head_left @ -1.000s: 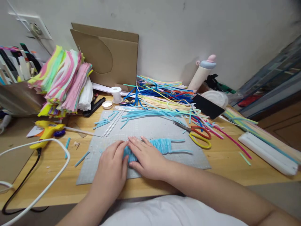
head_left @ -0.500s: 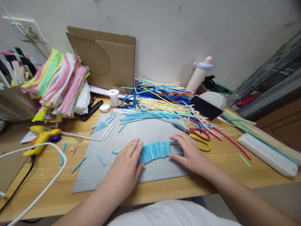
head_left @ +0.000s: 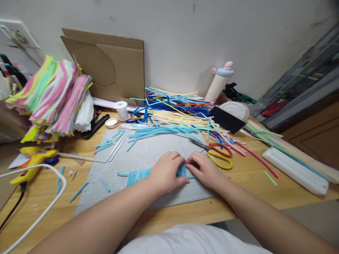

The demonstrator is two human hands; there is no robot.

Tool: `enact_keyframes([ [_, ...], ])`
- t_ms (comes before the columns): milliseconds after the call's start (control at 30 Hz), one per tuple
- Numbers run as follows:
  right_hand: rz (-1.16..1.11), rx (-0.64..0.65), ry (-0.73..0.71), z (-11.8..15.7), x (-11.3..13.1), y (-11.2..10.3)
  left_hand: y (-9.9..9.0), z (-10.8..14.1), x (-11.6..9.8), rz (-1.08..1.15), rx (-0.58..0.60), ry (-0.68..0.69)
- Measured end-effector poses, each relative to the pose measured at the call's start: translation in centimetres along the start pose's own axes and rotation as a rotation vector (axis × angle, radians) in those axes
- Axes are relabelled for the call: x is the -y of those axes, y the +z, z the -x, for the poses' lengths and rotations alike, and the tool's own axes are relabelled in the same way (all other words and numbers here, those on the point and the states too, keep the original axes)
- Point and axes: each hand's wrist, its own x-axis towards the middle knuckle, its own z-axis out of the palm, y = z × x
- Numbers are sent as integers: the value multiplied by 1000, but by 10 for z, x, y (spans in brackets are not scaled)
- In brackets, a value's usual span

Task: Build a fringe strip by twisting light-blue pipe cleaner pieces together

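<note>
A woven strip of light blue pipe cleaners [head_left: 137,176] lies on the grey cutting mat [head_left: 113,183], partly hidden beneath my left hand [head_left: 167,173]. That hand grips the strip near its right end, thumb along the lower edge and fingers over the top. My right hand [head_left: 203,168] is closed in a pinch at the same end, on a blue pipe cleaner that runs out of the weave; its fingertips nearly meet my left fingers. One loose end sticks out at the strip's left side. Scissors [head_left: 212,150] with red and yellow handles lie just beyond my right hand.
Blue pipe cleaners [head_left: 164,132] lie across the mat's back edge, with short cut pieces [head_left: 106,144] to the left. A yellow glue gun [head_left: 34,160] and its white cable [head_left: 57,195] are at left. A white power strip [head_left: 295,171] lies at right.
My left hand has slid right along the strip, baring its left part. My right fingers have closed from a spread pose at the strip's right end. The view has shifted slightly.
</note>
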Motion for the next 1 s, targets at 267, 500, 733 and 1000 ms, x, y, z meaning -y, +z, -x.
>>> enact_keyframes([
  [267,-17,-20,11,-3,0,2,2,6,-1,-22,-12,-11],
  [500,-54,-114,-72,12,10,-13,1,9,-3,-40,-10,-2],
  [733,44,78,-59,34,23,-9,-2,11,-5,-55,-12,7],
  [1000,48,7,13,14,13,-12,0,10,-4,-40,-15,-2],
])
